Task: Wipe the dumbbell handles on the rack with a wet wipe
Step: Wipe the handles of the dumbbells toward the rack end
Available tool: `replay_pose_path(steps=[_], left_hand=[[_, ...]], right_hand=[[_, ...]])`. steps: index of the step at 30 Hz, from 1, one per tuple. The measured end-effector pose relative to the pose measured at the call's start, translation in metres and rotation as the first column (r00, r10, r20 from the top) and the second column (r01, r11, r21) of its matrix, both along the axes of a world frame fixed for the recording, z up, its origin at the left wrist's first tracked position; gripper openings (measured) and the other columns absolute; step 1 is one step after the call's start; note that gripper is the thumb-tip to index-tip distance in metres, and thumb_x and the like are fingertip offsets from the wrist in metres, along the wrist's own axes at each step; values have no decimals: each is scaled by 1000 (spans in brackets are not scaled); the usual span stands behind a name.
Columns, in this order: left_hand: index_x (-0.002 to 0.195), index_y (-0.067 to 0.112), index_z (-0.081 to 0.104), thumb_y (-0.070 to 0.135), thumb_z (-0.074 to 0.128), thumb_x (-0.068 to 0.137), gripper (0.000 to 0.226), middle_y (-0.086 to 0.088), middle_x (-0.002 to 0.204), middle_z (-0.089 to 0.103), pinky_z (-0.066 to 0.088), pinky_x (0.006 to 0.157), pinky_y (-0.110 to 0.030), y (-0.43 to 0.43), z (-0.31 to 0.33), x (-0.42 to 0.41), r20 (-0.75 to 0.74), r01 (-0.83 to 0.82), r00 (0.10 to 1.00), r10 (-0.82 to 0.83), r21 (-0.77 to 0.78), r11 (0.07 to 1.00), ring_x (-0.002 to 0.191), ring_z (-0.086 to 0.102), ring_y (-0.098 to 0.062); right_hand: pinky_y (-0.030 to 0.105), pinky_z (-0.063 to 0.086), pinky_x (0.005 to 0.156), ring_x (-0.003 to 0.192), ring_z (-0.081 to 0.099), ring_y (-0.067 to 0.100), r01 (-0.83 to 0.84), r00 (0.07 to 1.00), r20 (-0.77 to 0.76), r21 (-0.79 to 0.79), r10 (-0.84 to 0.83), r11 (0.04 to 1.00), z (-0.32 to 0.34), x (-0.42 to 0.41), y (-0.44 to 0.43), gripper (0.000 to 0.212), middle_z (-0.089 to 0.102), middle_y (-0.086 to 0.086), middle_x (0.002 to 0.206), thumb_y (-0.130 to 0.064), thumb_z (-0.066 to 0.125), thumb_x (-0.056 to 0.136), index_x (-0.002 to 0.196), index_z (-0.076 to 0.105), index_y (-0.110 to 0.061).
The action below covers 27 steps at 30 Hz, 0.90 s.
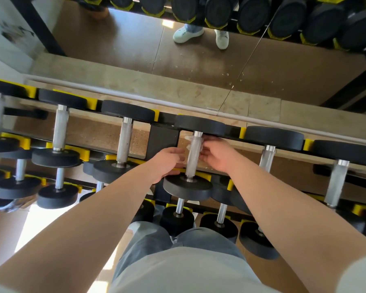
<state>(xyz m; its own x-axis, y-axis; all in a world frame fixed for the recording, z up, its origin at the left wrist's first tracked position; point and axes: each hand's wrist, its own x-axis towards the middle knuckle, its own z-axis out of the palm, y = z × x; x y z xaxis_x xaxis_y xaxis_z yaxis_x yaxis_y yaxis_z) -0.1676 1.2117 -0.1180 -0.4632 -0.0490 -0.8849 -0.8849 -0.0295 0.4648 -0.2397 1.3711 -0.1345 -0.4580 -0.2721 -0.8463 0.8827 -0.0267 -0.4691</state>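
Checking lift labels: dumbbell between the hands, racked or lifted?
Racked: dumbbell sits in line with its neighbours, ends by the yellow cradles. Left hand and right hand hold a wipe at its handle.

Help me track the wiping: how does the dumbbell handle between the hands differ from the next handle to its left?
The handle between the hands has a wet wipe around it, held by the left hand and right hand; the left neighbour handle is bare and untouched. Fingers partly hide the first; the neighbour shows full length. Both are silver, set between black weights.
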Motion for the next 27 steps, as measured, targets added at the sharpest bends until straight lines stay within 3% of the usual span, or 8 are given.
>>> replay_pose_path(steps=[2, 4, 9, 11, 14, 18, 24, 27], left_hand=[[140, 19, 55, 7, 46, 106, 37, -6, 127, 67, 56, 98, -39, 0, 0, -1, -19, -23, 1000, 23, 17, 1000, 111, 68, -21], [136, 18, 56, 11, 45, 108, 31, -6, 123, 69, 58, 94, -38, 3, -1, -4, -27, -49, 998, 50, 40, 998, 111, 69, -22], [127, 15, 66, 18, 49, 107, 27, -8, 115, 72, 57, 95, -37, 10, -7, -5, 7, 78, 997, -78, 15, 997, 106, 70, -23], [126, 14, 67, 19, 52, 106, 26, -7, 111, 74, 59, 90, -35, 9, -11, -5, -7, 135, 991, -135, -2, 991, 101, 72, -21], [126, 13, 66, 12, 56, 104, 24, -9, 108, 75, 59, 95, -39, 5, -19, -5, -34, 15, 999, -13, 70, 997, 100, 74, -21], [127, 7, 63, 13, 57, 104, 24, -6, 88, 63, 55, 85, -30, 3, -21, -11, -92, -155, 983, 159, 50, 987, 80, 59, -15], [112, 4, 66, 18, 55, 106, 19, -14, 113, 72, 58, 93, -34, 11, -12, -24, -188, -172, 963, 194, 125, 977, 108, 70, -27], [109, 4, 67, 14, 54, 105, 17, -15, 116, 70, 58, 91, -32, 11, -5, -32, -169, -306, 926, 338, 188, 933, 105, 69, -23]], right_hand=[[40, 59, 80, 94, 70, 28, -33, 999, -10, 9, 33, 999, 4, -2, 1, 30, 71, 13, 102, 4, 40, 104, 107, 65, -13], [39, 60, 78, 94, 71, 26, -227, 973, -12, 71, 229, 971, 4, 1, 7, 29, 73, 12, 104, 1, 44, 105, 114, 66, -15], [32, 57, 77, 94, 64, 22, -603, 796, 79, 178, 600, 777, 2, 12, 12, 31, 68, 14, 113, 2, 47, 101, 117, 65, -18], [31, 60, 79, 94, 66, 22, -527, 848, 50, 190, 528, 828, 4, 17, 10, 31, 68, 13, 109, 7, 47, 100, 120, 64, -11], [34, 62, 76, 90, 72, 26, -125, 992, 5, 65, 125, 990, 4, 20, 7, 29, 71, 16, 104, 13, 45, 99, 113, 63, -6], [40, 59, 85, 98, 73, 32, 193, 980, -22, -103, -196, 976, 3, 18, 6, 32, 73, 17, 106, 11, 42, 101, 107, 67, -8], [38, 60, 81, 104, 71, 29, 1, 998, -68, 24, 1, 1000, 5, 35, 8, 31, 71, 18, 118, 4, 47, 101, 124, 64, -8], [37, 60, 82, 98, 72, 29, 34, 999, -24, 4, -34, 999, 5, 41, 9, 30, 72, 18, 109, 4, 45, 101, 125, 63, -4]])
